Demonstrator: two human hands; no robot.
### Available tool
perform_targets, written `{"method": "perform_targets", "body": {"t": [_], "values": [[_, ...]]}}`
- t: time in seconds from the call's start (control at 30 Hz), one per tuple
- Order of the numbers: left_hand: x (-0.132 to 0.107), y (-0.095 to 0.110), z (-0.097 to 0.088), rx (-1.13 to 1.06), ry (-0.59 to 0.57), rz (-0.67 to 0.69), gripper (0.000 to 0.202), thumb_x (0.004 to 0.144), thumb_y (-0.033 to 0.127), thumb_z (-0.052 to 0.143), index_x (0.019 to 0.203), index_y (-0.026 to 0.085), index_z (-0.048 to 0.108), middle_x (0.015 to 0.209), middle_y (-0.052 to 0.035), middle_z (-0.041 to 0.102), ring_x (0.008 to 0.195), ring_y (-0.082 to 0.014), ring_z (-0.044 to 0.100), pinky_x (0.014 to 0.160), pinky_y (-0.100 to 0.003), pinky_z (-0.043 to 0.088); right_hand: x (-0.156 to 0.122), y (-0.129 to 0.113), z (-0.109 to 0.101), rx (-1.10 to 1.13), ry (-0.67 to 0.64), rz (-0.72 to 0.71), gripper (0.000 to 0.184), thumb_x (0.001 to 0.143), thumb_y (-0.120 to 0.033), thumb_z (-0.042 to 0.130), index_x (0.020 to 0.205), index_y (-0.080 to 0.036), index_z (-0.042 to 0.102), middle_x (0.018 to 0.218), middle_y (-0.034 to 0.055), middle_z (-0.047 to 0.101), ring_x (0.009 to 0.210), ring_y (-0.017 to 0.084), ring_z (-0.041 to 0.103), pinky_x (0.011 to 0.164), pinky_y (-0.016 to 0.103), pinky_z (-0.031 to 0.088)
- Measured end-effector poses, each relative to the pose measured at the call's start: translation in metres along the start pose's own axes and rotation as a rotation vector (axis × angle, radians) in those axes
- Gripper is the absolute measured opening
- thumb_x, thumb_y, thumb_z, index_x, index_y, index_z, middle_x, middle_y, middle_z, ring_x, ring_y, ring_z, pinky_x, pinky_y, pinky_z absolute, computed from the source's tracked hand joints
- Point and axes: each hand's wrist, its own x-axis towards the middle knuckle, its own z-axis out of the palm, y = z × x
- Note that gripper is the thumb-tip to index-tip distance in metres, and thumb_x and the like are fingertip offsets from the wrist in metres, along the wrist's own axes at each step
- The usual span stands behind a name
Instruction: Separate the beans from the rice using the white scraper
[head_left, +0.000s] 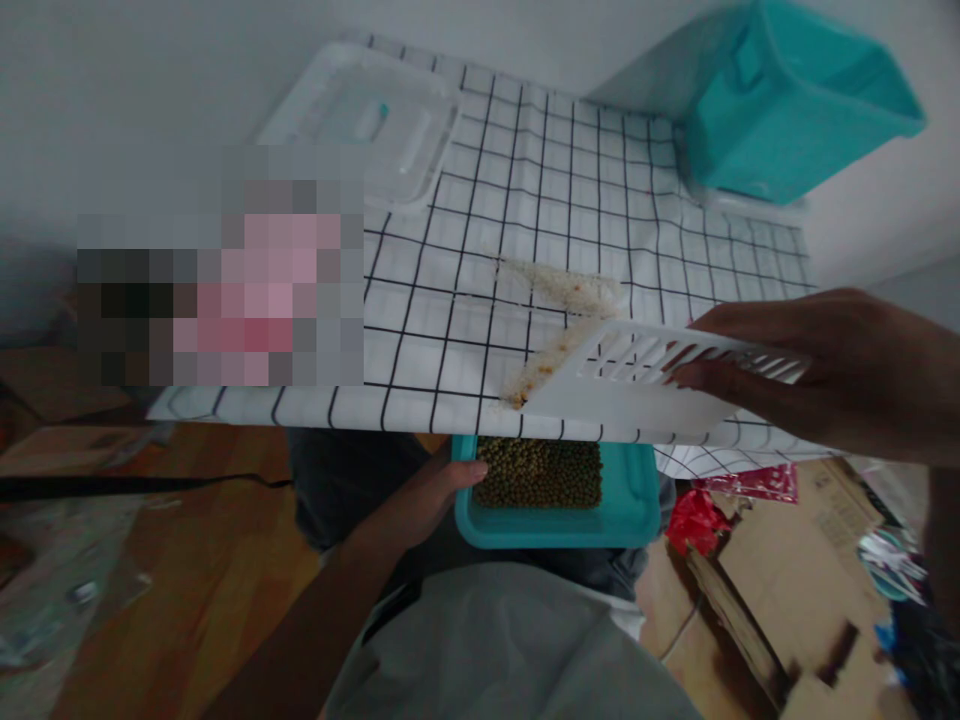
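My right hand (780, 370) grips a white slotted plastic panel (607, 395) low over the table's front edge. Yellowish-brown crumbs (544, 370) lie along the panel's left edge, and a strip of fine debris (570, 288) spreads on the cloth just beyond. Below the table edge, my left hand (439, 490) holds the left rim of a teal tray (630, 500), thumb over the side. Small greenish-brown beans or grains (536, 475) fill the tray's left and middle part. The tray's far side is hidden under the table edge.
A white cloth with a black grid (540, 180) covers the table. A clear plastic lid or container (405, 120) lies at the back left, and a teal bin (772, 130) stands back right. Flattened cardboard (802, 550) and red plastic (697, 520) lie on the floor. A blurred patch hides the left.
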Motion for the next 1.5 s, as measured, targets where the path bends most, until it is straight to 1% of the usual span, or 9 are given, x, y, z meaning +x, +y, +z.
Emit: {"method": "perform_targets", "body": {"t": [0.13, 0.3, 0.47, 0.6, 0.7, 0.8, 1.17, 1.37, 1.5], "values": [[-0.001, -0.002, -0.002, 0.014, -0.005, 0.009, 0.049, 0.083, 0.023, 0.054, 0.131, 0.019, 0.052, 0.111, -0.0066, 0.073, 0.106, -0.0274, 0.065, 0.096, -0.043, 0.047, 0.007, -0.001, -0.001, -0.063, 0.068, 0.004, 0.019, 0.086, -0.043, 0.055, 0.083, -0.025, 0.058, 0.049, -0.0086, 0.050, 0.036, 0.005, 0.043, 0.038, 0.020, 0.035], [-0.001, -0.001, 0.000, 0.017, 0.008, 0.008, 0.047, 0.082, 0.022, 0.055, 0.129, 0.017, 0.054, 0.107, -0.0070, 0.074, 0.105, -0.0277, 0.065, 0.099, -0.042, 0.045, 0.012, -0.001, 0.000, -0.039, 0.036, -0.012, 0.018, 0.086, -0.041, 0.056, 0.082, -0.024, 0.057, 0.049, -0.0086, 0.051, 0.036, 0.004, 0.041, 0.039, 0.020, 0.034], [0.000, 0.000, 0.002, 0.016, 0.027, 0.010, 0.049, 0.081, 0.022, 0.057, 0.129, 0.018, 0.054, 0.108, -0.0073, 0.074, 0.104, -0.0284, 0.066, 0.096, -0.042, 0.047, 0.006, -0.002, -0.001, -0.027, 0.004, -0.074, 0.018, 0.087, -0.041, 0.054, 0.092, -0.025, 0.061, 0.062, -0.0061, 0.060, 0.041, 0.006, 0.048, 0.042, 0.021, 0.038], [0.000, -0.002, -0.002, 0.012, 0.019, 0.005, 0.046, 0.082, 0.023, 0.055, 0.128, 0.018, 0.055, 0.109, -0.0066, 0.073, 0.106, -0.0277, 0.065, 0.096, -0.040, 0.048, 0.001, -0.002, -0.003, -0.012, 0.014, -0.035, 0.019, 0.085, -0.041, 0.057, 0.097, -0.027, 0.062, 0.073, -0.0056, 0.066, 0.043, 0.007, 0.052, 0.041, 0.020, 0.040], [-0.001, -0.003, -0.003, 0.025, 0.016, 0.005, 0.046, 0.083, 0.023, 0.054, 0.129, 0.018, 0.055, 0.109, -0.0067, 0.073, 0.107, -0.0278, 0.064, 0.096, -0.040, 0.047, 0.002, -0.003, -0.003, -0.025, 0.078, -0.005, 0.016, 0.084, -0.040, 0.059, 0.089, -0.025, 0.060, 0.059, -0.0073, 0.060, 0.037, 0.005, 0.046, 0.039, 0.020, 0.037], [-0.001, -0.002, -0.002, 0.019, 0.001, 0.007, 0.045, 0.084, 0.022, 0.052, 0.128, 0.017, 0.055, 0.108, -0.0065, 0.074, 0.108, -0.0270, 0.063, 0.097, -0.040, 0.047, 0.005, -0.002, -0.001, -0.034, 0.039, -0.005, 0.016, 0.086, -0.040, 0.056, 0.086, -0.024, 0.060, 0.052, -0.0074, 0.054, 0.037, 0.005, 0.045, 0.041, 0.020, 0.037], [0.001, 0.000, -0.001, -0.014, -0.019, -0.003, 0.042, 0.083, 0.023, 0.053, 0.124, 0.019, 0.058, 0.109, -0.0072, 0.073, 0.109, -0.0294, 0.063, 0.098, -0.044, 0.046, -0.003, -0.002, 0.004, -0.024, 0.001, -0.051, 0.021, 0.085, -0.041, 0.056, 0.102, -0.030, 0.063, 0.086, -0.0052, 0.071, 0.058, 0.011, 0.062, 0.051, 0.023, 0.045], [-0.001, 0.003, 0.003, 0.002, 0.006, 0.017, 0.044, 0.080, 0.022, 0.056, 0.124, 0.018, 0.059, 0.109, -0.0072, 0.073, 0.109, -0.0299, 0.063, 0.097, -0.042, 0.047, 0.003, -0.007, 0.001, -0.054, 0.063, 0.000, 0.016, 0.085, -0.041, 0.056, 0.089, -0.026, 0.060, 0.056, -0.0069, 0.056, 0.039, 0.007, 0.044, 0.041, 0.023, 0.036], [-0.006, 0.005, 0.002, -0.001, 0.017, 0.048, 0.047, 0.079, 0.023, 0.058, 0.125, 0.017, 0.058, 0.110, -0.0080, 0.073, 0.107, -0.0303, 0.064, 0.097, -0.042, 0.047, 0.009, -0.009, 0.000, -0.055, 0.070, -0.022, 0.018, 0.086, -0.041, 0.055, 0.081, -0.024, 0.057, 0.051, -0.0073, 0.050, 0.038, 0.006, 0.040, 0.040, 0.022, 0.033]]}}
